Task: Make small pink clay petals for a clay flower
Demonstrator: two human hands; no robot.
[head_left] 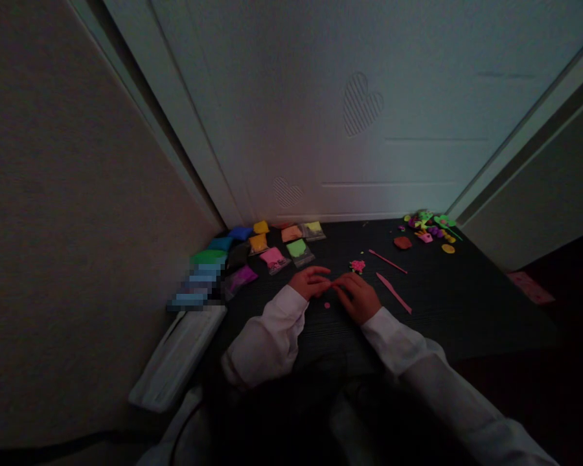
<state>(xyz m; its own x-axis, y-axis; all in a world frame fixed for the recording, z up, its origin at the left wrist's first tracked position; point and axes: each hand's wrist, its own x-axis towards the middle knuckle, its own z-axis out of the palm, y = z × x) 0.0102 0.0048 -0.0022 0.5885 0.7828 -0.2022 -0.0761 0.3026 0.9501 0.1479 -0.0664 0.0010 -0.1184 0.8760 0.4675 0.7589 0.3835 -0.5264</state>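
My left hand [309,283] and my right hand [358,298] meet at the fingertips over the dark table. Both are closed in a pinch around something too small to make out. Just below the fingers lies a small pink clay disc [327,305]. Beyond my right hand sits a pink clay piece with a bumpy surface [357,266]. To the right of that hand are two pink modelling tools: a thin stick [387,261] and a wider, blade-shaped one [394,293].
Several bags of coloured clay, among them a pink bag [274,259] and a light green bag [298,251], line the back left. A white tray-like box [179,357] stands left. Small colourful clay figures [425,226] and a red lump [402,243] sit back right. A white door [291,116] rises behind.
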